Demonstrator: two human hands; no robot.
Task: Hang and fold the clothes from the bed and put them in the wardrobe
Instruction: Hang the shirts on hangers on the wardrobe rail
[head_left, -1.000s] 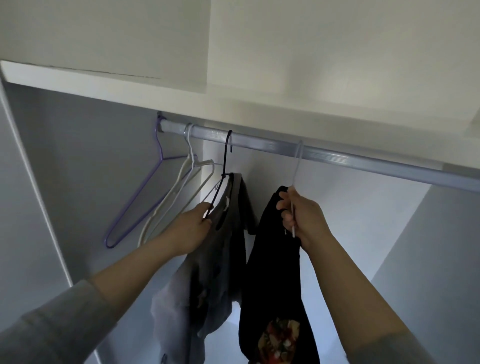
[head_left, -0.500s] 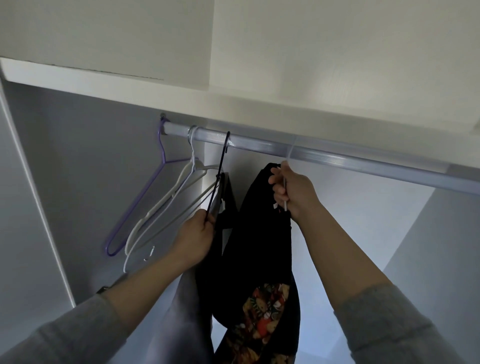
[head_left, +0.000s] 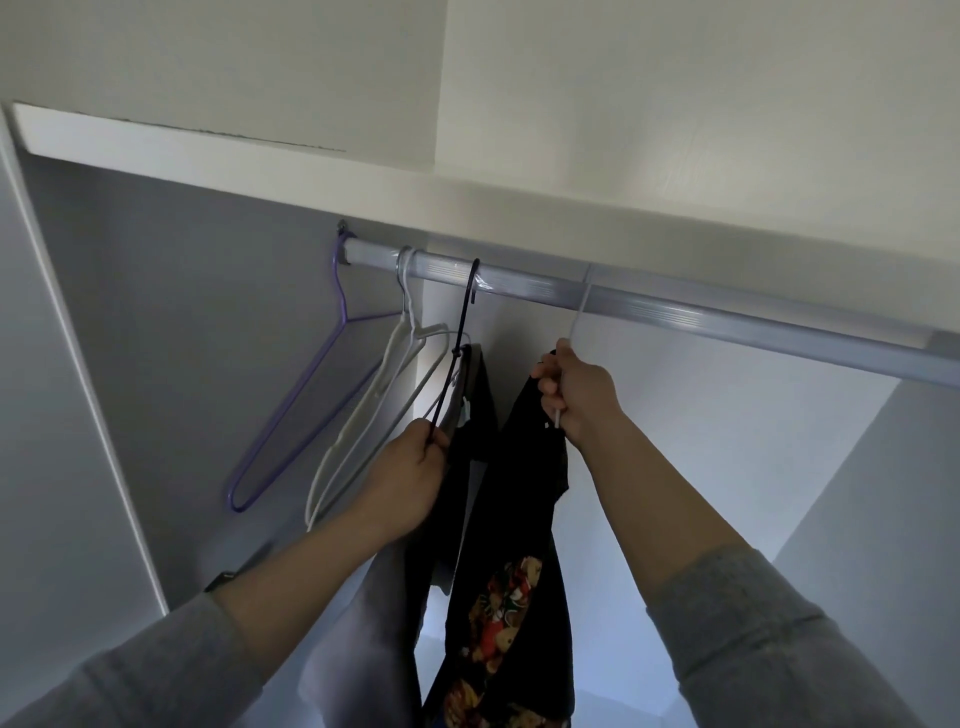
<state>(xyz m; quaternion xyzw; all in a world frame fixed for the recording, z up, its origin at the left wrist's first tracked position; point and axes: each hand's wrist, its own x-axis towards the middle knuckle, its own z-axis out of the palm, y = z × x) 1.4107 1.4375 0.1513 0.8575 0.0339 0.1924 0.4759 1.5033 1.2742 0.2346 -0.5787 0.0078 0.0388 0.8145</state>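
Wardrobe (head_left: 260, 171): interior showing from below, shelf edge running across the top.

Rail (head_left: 675, 312): spanning the wardrobe under the shelf and carrying every hanger in view.

Black garment (head_left: 519, 519), with a coloured print low down: hanging inside the wardrobe from a white wire hanger (head_left: 581, 306), whose hook appears to be sitting over the rail. Judging it light, soft and limp. It is likely slipping easily off thin wire, so the hanger neck is the place to hold, not the cloth.

Grey garment (head_left: 358, 639): hanging just left of the black one, on a black hanger (head_left: 465, 322) hooked on the rail. The two garments are nearly touching.

Purple hanger (head_left: 311, 395) and white hangers (head_left: 374, 405): hanging bare at the rail's left end.

Right hand (head_left: 576, 389): fingers curling tight around the white hanger's neck, just under the hook.

Left hand (head_left: 410, 478): fingers and thumb pinching the black hanger's lower wire, at the grey garment's shoulder.

Judgement: hanging step nearly finishing. Releasing gently is mattering, since wire hangers swing and shed cloth.
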